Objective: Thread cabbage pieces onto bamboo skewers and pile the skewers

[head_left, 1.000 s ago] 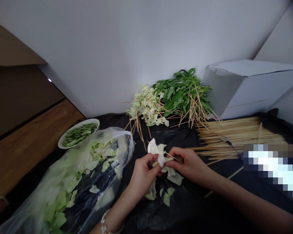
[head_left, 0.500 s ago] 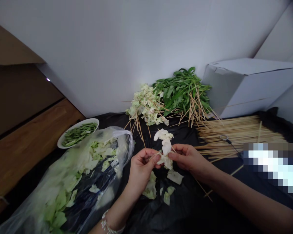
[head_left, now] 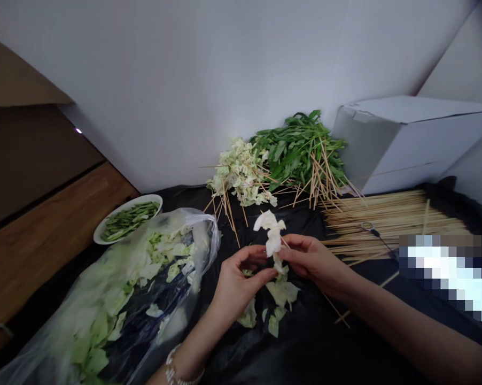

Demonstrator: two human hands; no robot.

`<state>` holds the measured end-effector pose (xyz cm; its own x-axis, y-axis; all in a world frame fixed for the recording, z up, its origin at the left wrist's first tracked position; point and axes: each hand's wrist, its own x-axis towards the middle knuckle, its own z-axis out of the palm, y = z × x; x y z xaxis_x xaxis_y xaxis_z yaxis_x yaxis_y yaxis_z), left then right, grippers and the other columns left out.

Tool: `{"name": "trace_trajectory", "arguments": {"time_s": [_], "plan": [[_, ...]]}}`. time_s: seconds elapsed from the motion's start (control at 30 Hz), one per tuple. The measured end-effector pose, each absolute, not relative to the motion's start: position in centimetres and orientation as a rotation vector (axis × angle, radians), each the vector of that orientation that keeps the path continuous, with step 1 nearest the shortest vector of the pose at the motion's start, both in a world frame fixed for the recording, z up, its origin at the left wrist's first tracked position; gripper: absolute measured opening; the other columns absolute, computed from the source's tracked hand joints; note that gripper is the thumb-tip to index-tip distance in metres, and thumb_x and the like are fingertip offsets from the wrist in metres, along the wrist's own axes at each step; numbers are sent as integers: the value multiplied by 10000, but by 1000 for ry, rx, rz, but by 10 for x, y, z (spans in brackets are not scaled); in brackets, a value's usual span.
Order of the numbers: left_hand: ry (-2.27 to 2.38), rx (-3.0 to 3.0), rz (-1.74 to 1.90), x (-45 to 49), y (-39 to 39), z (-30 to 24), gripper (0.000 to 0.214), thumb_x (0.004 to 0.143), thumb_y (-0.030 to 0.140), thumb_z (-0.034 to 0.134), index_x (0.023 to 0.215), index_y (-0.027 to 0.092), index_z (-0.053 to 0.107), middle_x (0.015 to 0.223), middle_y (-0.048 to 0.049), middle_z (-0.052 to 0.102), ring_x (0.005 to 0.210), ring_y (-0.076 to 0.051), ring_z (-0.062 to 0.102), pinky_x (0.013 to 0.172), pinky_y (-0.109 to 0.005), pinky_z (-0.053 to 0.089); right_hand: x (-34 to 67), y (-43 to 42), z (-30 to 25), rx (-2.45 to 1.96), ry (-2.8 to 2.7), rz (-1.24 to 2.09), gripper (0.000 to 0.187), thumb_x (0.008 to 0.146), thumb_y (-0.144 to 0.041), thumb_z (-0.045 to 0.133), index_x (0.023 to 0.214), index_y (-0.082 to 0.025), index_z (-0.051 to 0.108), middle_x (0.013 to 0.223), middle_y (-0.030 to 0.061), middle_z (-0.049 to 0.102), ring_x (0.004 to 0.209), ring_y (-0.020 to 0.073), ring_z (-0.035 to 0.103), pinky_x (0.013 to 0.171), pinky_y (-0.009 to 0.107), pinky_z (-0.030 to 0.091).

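My right hand (head_left: 305,259) is closed in a pinch on a thin wooden skewer (head_left: 286,244). Pieces of pale cabbage leaf (head_left: 273,239) are threaded along it and stand up above my fingers. Beside them, my left hand (head_left: 245,275) is open, its thumb and fingers apart around the lower pieces. The thumb tip is close to the leaf; whether it touches, I cannot tell. Beneath both hands, loose cabbage pieces (head_left: 283,293) lie on the black sheet (head_left: 305,353).
A clear plastic bag (head_left: 201,230) of torn cabbage lies at left, by a white bowl (head_left: 99,232) of cut green vegetables. Behind are piled cabbage skewers (head_left: 241,171) and leafy green skewers (head_left: 289,149). Right are bare skewers (head_left: 393,214), scissors (head_left: 368,226) and a white box (head_left: 433,144).
My left fingers have come apart from their pinch on a cabbage piece, the thumb moving right and down. My right hand keeps its hold, and the threaded leaves have shifted slightly.
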<state>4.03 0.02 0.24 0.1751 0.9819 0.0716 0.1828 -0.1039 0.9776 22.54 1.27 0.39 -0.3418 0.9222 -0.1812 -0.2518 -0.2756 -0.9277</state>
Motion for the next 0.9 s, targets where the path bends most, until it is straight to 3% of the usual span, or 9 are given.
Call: {"name": "trace_trajectory", "arguments": {"time_s": [0.1, 0.27, 0.43, 0.53, 0.67, 0.8, 0.9], "plan": [[1080, 1274, 1043, 48, -5, 5, 408, 616, 219, 844, 978, 166, 666, 898, -70, 750, 773, -181, 686, 691, -280, 544, 221, 9, 2, -1020, -1091, 1784, 378, 682, -425, 800, 936, -165, 695, 465, -107, 368, 409, 28, 213, 406, 209, 118], [969, 1079, 1079, 53, -7, 3, 451, 590, 179, 858, 977, 179, 626, 841, -16, 742, 695, -120, 668, 662, -224, 525, 217, 5, 4, -1023, -1175, 1787, 428, 677, -433, 800, 993, -160, 706, 465, -109, 367, 411, 28, 205, 411, 207, 142], [996, 1084, 1088, 47, 0, -2, 363, 596, 154, 842, 915, 170, 670, 782, 1, 744, 664, -98, 648, 652, -196, 494, 220, 6, 9, -998, -1280, 1766, 457, 725, -458, 753, 1076, -171, 694, 462, -112, 326, 420, 43, 225, 418, 208, 163], [1056, 1178, 1098, 38, 9, -3, 256, 609, 172, 826, 838, 152, 712, 739, -9, 738, 649, -109, 639, 648, -210, 488, 226, 8, 14, -1035, -1403, 1636, 386, 803, -456, 668, 1078, -187, 702, 521, -73, 426, 438, 59, 309, 428, 215, 213], [1191, 1190, 1159, 24, 18, 1, 184, 639, 249, 814, 769, 152, 726, 727, -14, 733, 632, -108, 624, 632, -211, 477, 233, 11, 20, -1114, -1572, 1321, 264, 828, -400, 622, 960, -206, 742, 766, 15, 621, 485, 73, 413, 440, 237, 275], [1304, 1096, 1235, 17, 22, 5, 248, 631, 305, 828, 800, 155, 727, 707, -4, 709, 598, -96, 594, 559, -190, 456, 238, 14, 20, -1158, -1587, 1176, 273, 848, -400, 590, 976, -217, 747, 703, 19, 626, 536, 115, 460, 460, 246, 312], [1259, 949, 1265, 16, 23, 6, 281, 612, 312, 848, 812, 155, 728, 750, -10, 709, 658, -95, 616, 595, -180, 496, 239, 16, 19, -1163, -1546, 1157, 273, 840, -412, 609, 976, -220, 747, 701, 21, 636, 590, 137, 505, 506, 256, 367]]}}
